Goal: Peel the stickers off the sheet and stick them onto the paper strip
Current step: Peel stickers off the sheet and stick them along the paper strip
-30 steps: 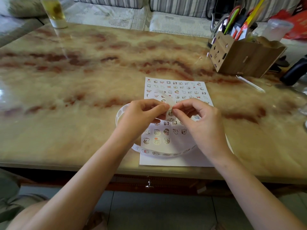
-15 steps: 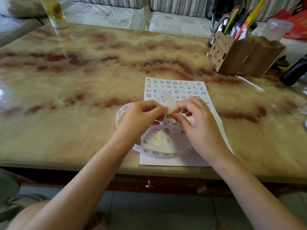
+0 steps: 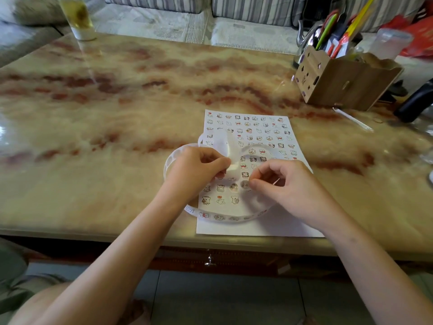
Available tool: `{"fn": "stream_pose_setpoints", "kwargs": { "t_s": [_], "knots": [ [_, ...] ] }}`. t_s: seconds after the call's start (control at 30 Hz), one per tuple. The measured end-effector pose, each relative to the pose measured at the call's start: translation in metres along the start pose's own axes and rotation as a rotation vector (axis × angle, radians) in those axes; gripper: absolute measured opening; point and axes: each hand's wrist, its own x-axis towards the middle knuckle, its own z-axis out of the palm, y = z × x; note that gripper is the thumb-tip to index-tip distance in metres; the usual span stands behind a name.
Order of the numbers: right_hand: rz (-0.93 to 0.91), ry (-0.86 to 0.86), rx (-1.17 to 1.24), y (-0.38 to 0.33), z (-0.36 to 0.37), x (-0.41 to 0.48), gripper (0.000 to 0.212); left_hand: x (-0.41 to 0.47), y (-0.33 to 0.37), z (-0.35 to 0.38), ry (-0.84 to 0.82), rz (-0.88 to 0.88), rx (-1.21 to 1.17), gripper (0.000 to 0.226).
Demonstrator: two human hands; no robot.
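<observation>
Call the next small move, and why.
Likely: right hand picks up the edge of the sticker at its thumb tip. It is curled right beside it over the sheet, and the left hand pinches the strip close by.

Soft daylight comes from ten o'clock and glares on the glossy table (image 3: 117, 141) at nine. The paper strip (image 3: 221, 145) smears with motion blur, and the frame edges bow.

The table (image 3: 117, 113) across mid frame is polished, marble-veined stone, glossy with reflections; the sticker sheet (image 3: 257, 227) is matt white paper; the paper strip (image 3: 220, 217) looks thin, slightly translucent; upper right, the pen holder (image 3: 339, 85) is matt brown wood; along the top, the sofa (image 3: 152, 2) is striped cloth.
</observation>
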Motion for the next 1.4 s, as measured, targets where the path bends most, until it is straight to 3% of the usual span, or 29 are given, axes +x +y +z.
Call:
{"fn": "stream_pose_setpoints", "kwargs": {
  "t_s": [0.57, 1.4],
  "knots": [
    [0.223, -0.105, 0.003, 0.0, -0.006, 0.0, 0.009, 0.002, -0.002, 0.001, -0.024, -0.001, 0.032, 0.019],
    [0.24, -0.035, -0.116, 0.002, 0.006, 0.001, 0.01, 0.0, 0.001, 0.002, -0.021, 0.001, 0.06, 0.02]
  ]
}}
